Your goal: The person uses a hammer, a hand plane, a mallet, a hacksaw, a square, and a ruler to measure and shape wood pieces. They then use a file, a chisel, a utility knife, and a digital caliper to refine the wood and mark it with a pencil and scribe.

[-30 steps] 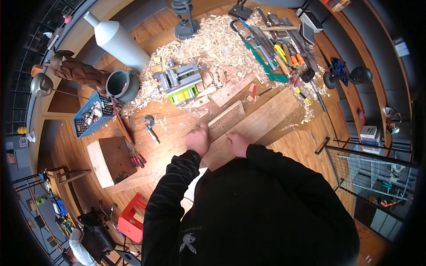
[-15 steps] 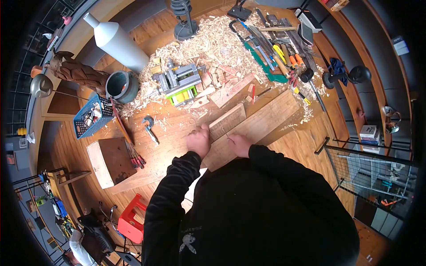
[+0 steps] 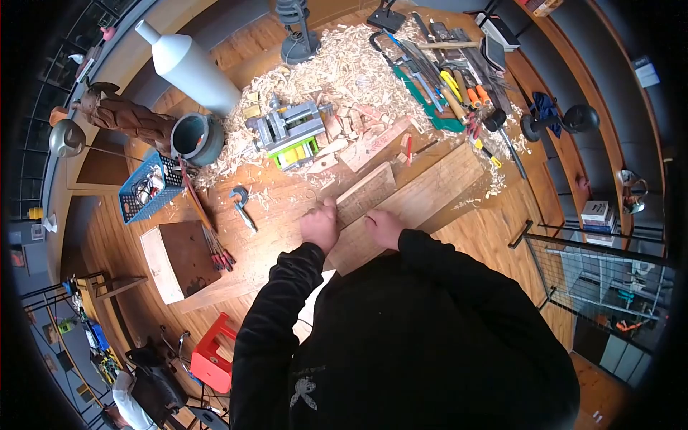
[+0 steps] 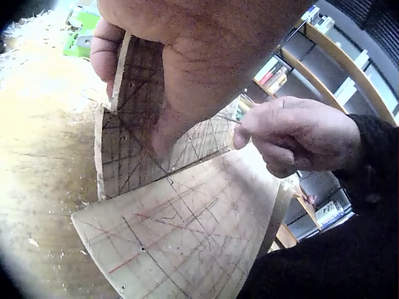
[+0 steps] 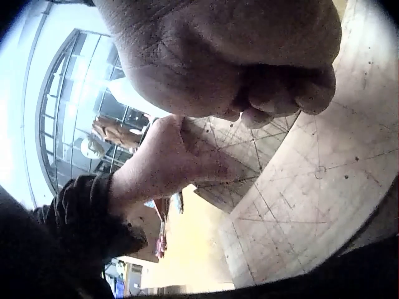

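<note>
My left hand (image 3: 319,224) grips the near end of a short wooden board (image 3: 367,195), its thumb (image 4: 166,134) flat on the face and its fingers over the far edge. Dark ruled lines cross that board, and its edge is stepped. Beside it lies a longer, paler board (image 3: 441,188), marked with dark and red lines. Over the seam between the two, my right hand (image 3: 385,231) has curled fingers pinching a thin metal-looking tool (image 4: 223,118). Only its slim tip shows; the rest is hidden in the hand.
Beyond the boards stand a vise (image 3: 294,125) and a heap of wood shavings (image 3: 344,68). Saws and other hand tools (image 3: 451,82) lie at the far right. A clamp-like tool (image 3: 243,208), a blue basket (image 3: 147,190) and a wooden box (image 3: 188,258) are on the left.
My right hand has shifted slightly right and then back left and a little farther up along the boards. The left hand and both boards stay about where they were.
</note>
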Demonstrator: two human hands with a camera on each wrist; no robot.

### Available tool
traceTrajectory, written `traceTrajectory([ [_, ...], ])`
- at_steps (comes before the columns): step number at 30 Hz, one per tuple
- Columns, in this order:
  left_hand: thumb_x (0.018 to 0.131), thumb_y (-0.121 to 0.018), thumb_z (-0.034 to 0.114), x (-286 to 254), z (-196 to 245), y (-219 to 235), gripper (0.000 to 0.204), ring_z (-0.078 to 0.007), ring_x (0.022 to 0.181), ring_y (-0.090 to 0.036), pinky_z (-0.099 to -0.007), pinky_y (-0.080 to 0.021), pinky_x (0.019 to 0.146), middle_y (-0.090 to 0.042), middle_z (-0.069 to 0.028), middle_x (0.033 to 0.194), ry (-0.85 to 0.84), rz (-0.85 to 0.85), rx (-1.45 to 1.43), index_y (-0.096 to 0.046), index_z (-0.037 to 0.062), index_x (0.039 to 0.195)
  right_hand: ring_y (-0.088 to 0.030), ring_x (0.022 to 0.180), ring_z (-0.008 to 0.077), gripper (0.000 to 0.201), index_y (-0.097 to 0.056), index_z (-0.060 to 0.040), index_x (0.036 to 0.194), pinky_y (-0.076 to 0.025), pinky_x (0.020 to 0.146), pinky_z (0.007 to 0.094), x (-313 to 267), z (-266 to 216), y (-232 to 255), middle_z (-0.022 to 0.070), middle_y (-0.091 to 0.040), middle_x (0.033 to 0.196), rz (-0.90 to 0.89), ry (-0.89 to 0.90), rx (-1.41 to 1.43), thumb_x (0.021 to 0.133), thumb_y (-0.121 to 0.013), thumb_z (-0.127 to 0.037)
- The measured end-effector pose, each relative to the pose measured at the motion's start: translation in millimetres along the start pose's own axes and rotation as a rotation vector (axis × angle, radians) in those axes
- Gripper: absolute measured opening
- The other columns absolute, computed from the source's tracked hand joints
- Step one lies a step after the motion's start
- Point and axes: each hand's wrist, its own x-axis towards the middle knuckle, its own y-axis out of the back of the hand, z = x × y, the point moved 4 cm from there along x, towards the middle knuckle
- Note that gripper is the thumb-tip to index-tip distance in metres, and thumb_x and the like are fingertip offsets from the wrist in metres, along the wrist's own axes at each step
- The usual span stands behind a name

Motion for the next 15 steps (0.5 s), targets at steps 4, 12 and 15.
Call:
traceTrajectory([
  [4, 0.075, -0.064, 0.012, -0.9, 0.4, 3.3, 0.022, -0.0326, 0.067, -0.066, -0.0417, -0.054, 0.058, -0.062, -0.0165, 0.078, -0.008, 0.016, -0.013, -0.049, 0.0051, 0.089, -0.059, 0.084, 0.0455, 0.024, -0.056, 0.0002, 0.086, -0.046, 0.074, 0.0518, -14.9, 1.6, -0.8, 0.026, -0.061, 0.085, 0.004, 0.039, 0.057, 0.093, -0.05, -0.022],
  [12, 0.077, -0.06, 0.011, -0.7, 1.2, 2.0, 0.015, -0.0314, 0.067, -0.067, -0.0408, -0.054, 0.058, -0.062, -0.0155, 0.076, -0.004, 0.015, 0.012, -0.049, 0.0066, 0.087, -0.061, 0.084, 0.0421, 0.022, -0.059, 0.0002, 0.092, -0.048, 0.074, 0.047, -0.1, 2.0, 0.7, 0.0249, -0.061, 0.085, -0.019, -0.008, 0.015, 0.093, -0.051, -0.021],
  [15, 0.077, -0.06, 0.01, 0.2, 0.7, 3.0, 0.015, -0.0314, 0.067, -0.067, -0.0408, -0.054, 0.058, -0.062, -0.0152, 0.076, 0.015, 0.031, 0.015, -0.049, 0.0065, 0.087, -0.061, 0.084, 0.0422, 0.022, -0.058, 0.0007, 0.092, -0.048, 0.074, 0.047, -12.8, 3.8, -4.4, 0.0251, -0.061, 0.085, -0.03, -0.023, 0.023, 0.093, -0.051, -0.02],
])
